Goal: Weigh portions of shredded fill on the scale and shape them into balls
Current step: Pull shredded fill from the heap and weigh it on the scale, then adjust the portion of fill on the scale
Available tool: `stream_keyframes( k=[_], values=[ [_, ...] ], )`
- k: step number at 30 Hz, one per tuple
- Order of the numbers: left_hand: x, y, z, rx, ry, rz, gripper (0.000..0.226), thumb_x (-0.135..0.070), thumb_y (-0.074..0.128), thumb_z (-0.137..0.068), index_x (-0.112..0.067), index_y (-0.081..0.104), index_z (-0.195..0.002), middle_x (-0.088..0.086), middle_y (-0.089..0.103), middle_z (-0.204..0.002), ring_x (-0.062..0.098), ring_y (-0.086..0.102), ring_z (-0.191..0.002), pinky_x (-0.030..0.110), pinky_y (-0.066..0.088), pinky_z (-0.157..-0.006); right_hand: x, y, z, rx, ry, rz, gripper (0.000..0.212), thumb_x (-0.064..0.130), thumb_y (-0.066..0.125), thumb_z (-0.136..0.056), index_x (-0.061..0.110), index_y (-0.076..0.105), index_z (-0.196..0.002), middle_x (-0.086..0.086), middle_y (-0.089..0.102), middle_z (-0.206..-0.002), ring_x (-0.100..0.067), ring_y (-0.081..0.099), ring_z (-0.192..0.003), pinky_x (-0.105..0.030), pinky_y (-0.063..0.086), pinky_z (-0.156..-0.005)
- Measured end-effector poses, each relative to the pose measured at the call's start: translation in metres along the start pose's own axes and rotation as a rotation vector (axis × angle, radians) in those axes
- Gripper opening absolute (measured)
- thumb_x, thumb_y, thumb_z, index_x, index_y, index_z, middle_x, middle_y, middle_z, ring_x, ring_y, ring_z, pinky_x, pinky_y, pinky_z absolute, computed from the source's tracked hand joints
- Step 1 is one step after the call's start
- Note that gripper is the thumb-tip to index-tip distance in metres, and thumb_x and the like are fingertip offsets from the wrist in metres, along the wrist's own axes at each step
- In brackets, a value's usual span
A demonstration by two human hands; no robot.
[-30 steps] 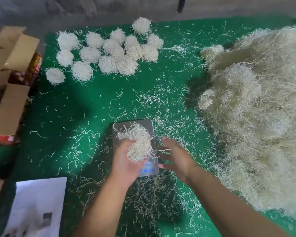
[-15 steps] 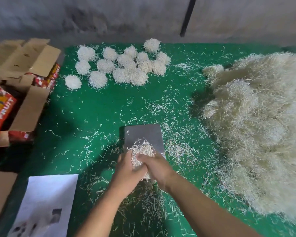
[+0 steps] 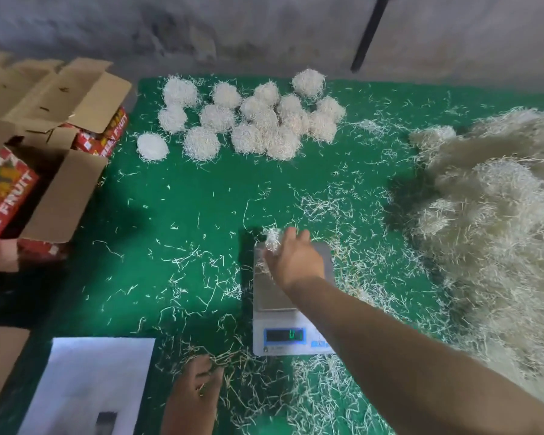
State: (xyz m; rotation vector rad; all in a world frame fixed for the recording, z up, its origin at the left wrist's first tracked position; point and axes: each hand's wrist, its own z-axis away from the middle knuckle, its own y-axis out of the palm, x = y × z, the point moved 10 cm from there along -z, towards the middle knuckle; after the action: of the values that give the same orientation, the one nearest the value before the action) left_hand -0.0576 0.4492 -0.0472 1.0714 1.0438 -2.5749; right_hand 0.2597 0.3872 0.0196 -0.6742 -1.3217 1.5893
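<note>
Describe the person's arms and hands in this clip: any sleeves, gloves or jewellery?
Both hands are bare, with no gloves. The right hand leads into a forearm that is uncovered as far as the frame shows, with no sleeve, watch or band. The left hand shows only to the wrist, also uncovered. No rings can be made out on either.

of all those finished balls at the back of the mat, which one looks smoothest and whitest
The ball at the front-left corner of the group, nearest the cardboard boxes. It looks smooth and bright white, sitting apart; the others are fuzzier and cream-toned.
</note>
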Motion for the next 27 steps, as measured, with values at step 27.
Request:
stream_keyframes(
  k=[27],
  values=[
    [-0.004,0.036,-0.088,-0.238,0.271,-0.649,0.057,-0.049,0.040,-0.103,-0.018,0.044,-0.151,0.008,0.032,-0.164,0.033,0.041,-0.142,0.069,0.035,-0.108,-0.238,-0.027,0.057,-0.096,0.396,-0.582,0.099,0.080,0.058,-0.087,0.014,0.031,-0.155,-0.016,0.055,-0.140,-0.019,0.065,-0.094,-0.032,0.063,-0.070]
  ],
)
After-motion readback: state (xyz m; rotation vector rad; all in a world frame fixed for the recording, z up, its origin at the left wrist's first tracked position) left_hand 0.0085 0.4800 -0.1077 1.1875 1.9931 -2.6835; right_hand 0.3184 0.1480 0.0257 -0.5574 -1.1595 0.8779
